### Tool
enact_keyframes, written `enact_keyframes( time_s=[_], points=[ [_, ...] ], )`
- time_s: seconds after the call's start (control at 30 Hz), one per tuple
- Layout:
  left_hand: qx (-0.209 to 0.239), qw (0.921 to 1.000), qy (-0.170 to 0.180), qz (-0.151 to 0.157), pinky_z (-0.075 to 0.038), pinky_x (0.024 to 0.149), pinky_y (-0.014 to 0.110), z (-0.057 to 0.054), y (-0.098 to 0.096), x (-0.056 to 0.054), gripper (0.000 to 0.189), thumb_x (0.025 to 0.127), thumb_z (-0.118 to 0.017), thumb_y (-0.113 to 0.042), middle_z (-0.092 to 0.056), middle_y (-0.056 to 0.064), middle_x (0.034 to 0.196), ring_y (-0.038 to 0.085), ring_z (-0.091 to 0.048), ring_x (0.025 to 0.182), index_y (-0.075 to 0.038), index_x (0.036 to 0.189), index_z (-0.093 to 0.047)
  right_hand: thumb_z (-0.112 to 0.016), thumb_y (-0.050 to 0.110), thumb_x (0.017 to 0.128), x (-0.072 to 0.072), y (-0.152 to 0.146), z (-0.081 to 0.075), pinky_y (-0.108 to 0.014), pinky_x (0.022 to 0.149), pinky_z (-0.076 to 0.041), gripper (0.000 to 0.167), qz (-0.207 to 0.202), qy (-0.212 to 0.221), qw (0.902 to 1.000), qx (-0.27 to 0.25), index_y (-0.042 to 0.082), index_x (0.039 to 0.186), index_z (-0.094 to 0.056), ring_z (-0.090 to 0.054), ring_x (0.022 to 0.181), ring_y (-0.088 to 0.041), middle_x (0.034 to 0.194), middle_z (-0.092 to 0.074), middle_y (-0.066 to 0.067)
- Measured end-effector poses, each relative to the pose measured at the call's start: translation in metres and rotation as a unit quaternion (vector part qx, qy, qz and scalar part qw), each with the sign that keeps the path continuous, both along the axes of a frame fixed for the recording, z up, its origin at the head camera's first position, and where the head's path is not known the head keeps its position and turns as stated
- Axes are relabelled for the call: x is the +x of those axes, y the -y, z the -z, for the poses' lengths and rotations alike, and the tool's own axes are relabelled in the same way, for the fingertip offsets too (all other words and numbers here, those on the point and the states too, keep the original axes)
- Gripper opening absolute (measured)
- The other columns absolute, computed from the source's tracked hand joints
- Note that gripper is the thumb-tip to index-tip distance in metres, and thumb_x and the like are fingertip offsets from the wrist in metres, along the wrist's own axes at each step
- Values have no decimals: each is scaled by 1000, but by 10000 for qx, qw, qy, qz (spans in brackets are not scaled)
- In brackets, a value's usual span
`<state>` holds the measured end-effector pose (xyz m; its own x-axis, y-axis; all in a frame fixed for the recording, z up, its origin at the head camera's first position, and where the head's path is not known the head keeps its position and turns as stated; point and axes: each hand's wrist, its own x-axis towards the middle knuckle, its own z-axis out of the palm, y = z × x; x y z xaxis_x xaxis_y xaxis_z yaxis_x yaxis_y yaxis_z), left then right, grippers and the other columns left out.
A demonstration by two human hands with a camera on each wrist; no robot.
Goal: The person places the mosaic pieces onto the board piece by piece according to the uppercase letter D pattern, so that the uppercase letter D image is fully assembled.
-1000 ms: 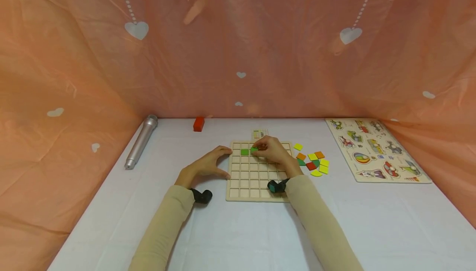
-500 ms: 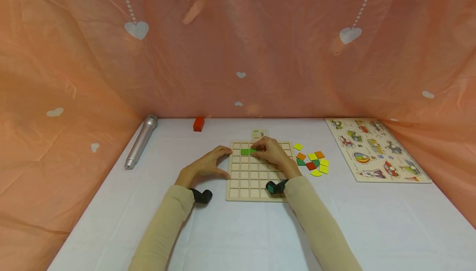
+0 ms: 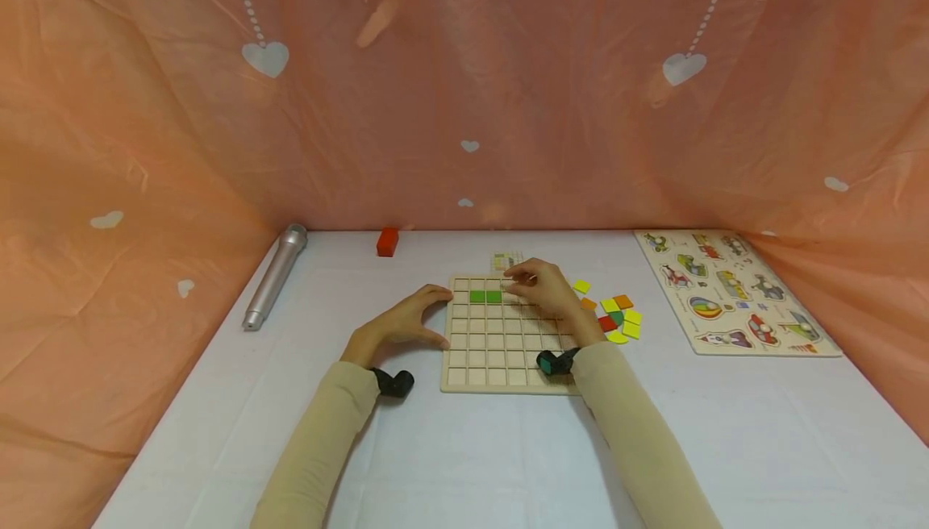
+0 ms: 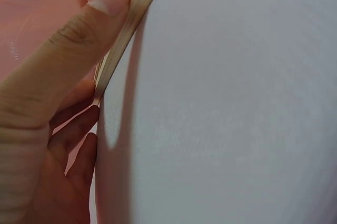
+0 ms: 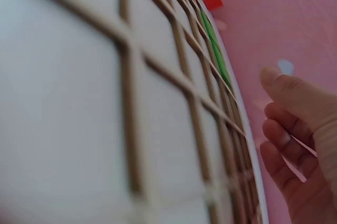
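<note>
And here are the two green tiles, lying side by side in the wooden grid board, second row from the far edge, second and third squares from the left. Right hand now: it hovers over the board just right of those tiles, fingers loosely bent, thumb parted from them, empty. Over on the other side, the left hand is spread wide, thumb and fingertips against the board's left edge. Right of the board, a scatter of yellow, orange, red and green loose tiles, some hidden behind the right wrist. Just beyond the far edge, a small printed card. Further out, a red block, a silver microphone far left, a picture puzzle far right, all on white cloth.
</note>
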<state>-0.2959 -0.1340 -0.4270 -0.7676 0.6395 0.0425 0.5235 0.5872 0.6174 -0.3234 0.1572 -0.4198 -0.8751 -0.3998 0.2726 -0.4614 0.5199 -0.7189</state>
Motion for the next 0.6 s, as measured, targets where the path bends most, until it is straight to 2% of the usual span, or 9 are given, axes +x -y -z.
enact_keyframes(
  time_s=[0.23,0.47,0.6],
  points=[
    [-14,10000,-13,19,-25,112,41,1,-1,-1,87,67,-84,-28,-38,13,140,28,-32,133,0,137,-41,-68,11,85,6,-41,-10,-40,88,-48,34,522,-12,9978,-406,-3,115,-62,-55,98,-30,111,-58,-17],
    [-44,10000,-13,-12,-25,112,41,2,-1,-1,86,68,-84,-29,-38,13,140,27,-32,132,-1,137,-41,-69,13,84,9,-83,-3,-45,93,-46,40,1110,365,9918,-523,-3,119,-59,-53,106,-35,118,-54,-19],
    [-52,10000,-5,-48,-25,112,41,3,-1,-1,86,68,-84,-29,-38,13,141,27,-32,132,-1,137,-41,-68,13,86,12,-99,2,-48,94,-45,40,1237,503,9906,-308,-2,122,-58,-52,108,-37,120,-52,-21]
  ],
)
